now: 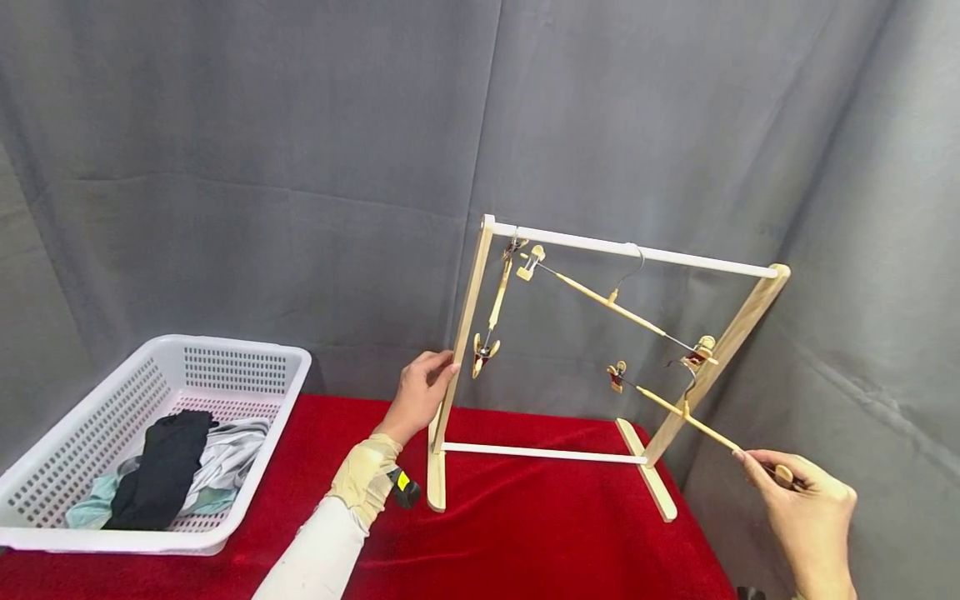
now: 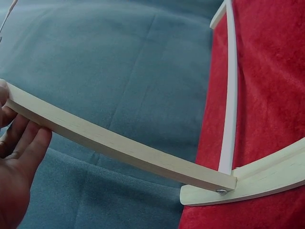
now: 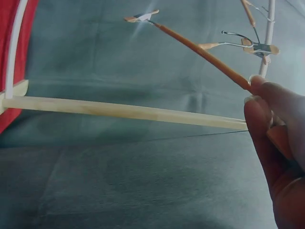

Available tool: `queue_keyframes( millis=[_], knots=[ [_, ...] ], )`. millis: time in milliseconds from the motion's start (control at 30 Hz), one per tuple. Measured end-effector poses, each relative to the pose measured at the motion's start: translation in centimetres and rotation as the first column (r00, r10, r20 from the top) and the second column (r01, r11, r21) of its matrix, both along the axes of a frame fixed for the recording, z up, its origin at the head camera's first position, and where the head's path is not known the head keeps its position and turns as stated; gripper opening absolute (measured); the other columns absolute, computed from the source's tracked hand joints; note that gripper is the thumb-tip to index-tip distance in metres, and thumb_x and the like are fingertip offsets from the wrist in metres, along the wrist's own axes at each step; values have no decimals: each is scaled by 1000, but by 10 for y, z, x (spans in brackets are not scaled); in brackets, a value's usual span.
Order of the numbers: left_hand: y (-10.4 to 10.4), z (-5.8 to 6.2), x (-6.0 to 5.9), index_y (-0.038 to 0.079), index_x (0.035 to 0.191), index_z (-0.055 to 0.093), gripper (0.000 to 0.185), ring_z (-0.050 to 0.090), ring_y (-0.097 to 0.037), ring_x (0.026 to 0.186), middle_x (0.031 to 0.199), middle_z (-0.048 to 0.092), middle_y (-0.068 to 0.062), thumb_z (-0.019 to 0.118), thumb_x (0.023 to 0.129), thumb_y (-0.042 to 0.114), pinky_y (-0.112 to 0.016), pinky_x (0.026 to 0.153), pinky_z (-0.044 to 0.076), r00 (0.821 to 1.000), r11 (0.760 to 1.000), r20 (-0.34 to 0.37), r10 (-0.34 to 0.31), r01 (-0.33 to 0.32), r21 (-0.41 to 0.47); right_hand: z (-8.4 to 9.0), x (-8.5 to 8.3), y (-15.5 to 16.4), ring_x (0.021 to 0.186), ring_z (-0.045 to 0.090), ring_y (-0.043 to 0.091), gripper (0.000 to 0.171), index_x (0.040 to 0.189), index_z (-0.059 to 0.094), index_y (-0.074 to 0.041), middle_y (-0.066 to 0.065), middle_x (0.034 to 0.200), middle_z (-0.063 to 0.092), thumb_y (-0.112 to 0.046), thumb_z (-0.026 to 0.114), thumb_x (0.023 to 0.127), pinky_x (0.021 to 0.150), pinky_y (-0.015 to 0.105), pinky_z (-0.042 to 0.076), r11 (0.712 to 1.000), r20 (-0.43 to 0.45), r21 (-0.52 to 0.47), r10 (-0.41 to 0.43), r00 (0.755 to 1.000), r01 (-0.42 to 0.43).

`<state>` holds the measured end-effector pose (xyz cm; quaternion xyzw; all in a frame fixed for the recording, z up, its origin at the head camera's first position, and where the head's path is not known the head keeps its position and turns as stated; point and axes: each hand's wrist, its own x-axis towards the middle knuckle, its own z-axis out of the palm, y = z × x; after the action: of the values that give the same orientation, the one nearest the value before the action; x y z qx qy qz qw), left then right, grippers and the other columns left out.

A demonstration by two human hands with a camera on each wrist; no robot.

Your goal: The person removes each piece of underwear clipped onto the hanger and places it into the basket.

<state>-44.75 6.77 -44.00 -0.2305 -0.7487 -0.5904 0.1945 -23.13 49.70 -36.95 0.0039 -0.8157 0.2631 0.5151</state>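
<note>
My left hand [image 1: 416, 396] grips the left wooden post of a small garment rack [image 1: 467, 312], thumb in front and fingers behind; the left wrist view shows fingers against the post [image 2: 119, 143]. With thumb and fingers, my right hand [image 1: 813, 500] pinches one end of a wooden clip hanger [image 1: 712, 433], held tilted in front of the rack's right post. The held hanger's metal hook [image 1: 692, 382] points up, off the top rail. Two more clip hangers hang from the white rail: one [image 1: 498, 296] turned edge-on at the left, another [image 1: 577, 287] slanting down to the right.
A white perforated basket [image 1: 296, 375] stands at the left, holding a folded black garment [image 1: 161, 475] and grey and light green cloth. Red cloth [image 1: 525, 542] covers the table under the rack. Grey curtains [image 1: 300, 167] hang behind and at the right.
</note>
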Motion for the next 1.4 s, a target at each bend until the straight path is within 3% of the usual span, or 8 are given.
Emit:
queue_keyframes(
  millis=[133,667,867,1133,1300,1400],
  knots=[
    [0,-1,-1,-7,125,67,31,69,-30,102,111,68,-19,66,99,11,-45,89,57,1000,1000,-13,-4,4,11,-4,-2,4,53,53,-16,16,76,79,-3,-28,63,63,9,88,70,55,3,38,1000,20,0,11,1000,-11],
    [0,0,3,-7,128,66,33,67,-30,105,113,67,-18,65,100,12,-45,91,57,1000,1000,9,-6,6,-1,-1,-4,16,52,54,-17,14,76,78,-2,-32,62,60,5,89,71,54,3,39,1000,44,1,-17,999,17],
    [0,0,2,-7,126,67,31,68,-29,103,111,68,-19,65,99,10,-41,88,57,1000,1000,-5,6,-6,14,16,-8,12,52,53,-19,10,78,79,0,-35,60,58,3,88,74,53,2,38,999,-4,-20,-50,999,50],
    [1,0,3,-7,126,67,31,68,-29,102,110,67,-18,65,100,10,-42,89,57,1000,1000,-6,0,0,9,49,-10,-13,46,50,-18,9,81,78,5,-37,56,53,0,85,79,45,5,30,980,-84,-159,-131,988,117],
    [1,-1,3,-6,126,67,31,68,-29,102,110,67,-18,65,100,10,-43,89,57,1000,1000,2,-4,4,11,70,0,-47,46,52,-16,12,82,77,9,-35,57,55,-1,82,81,44,5,31,975,-114,-210,-103,988,77],
    [1,0,3,-7,125,67,30,68,-28,101,109,67,-18,65,100,10,-40,87,57,1000,1000,-13,1,-1,15,76,3,-60,43,51,-12,13,83,76,11,-27,53,58,-1,82,81,42,7,31,970,-129,-243,-59,990,27]
  ],
)
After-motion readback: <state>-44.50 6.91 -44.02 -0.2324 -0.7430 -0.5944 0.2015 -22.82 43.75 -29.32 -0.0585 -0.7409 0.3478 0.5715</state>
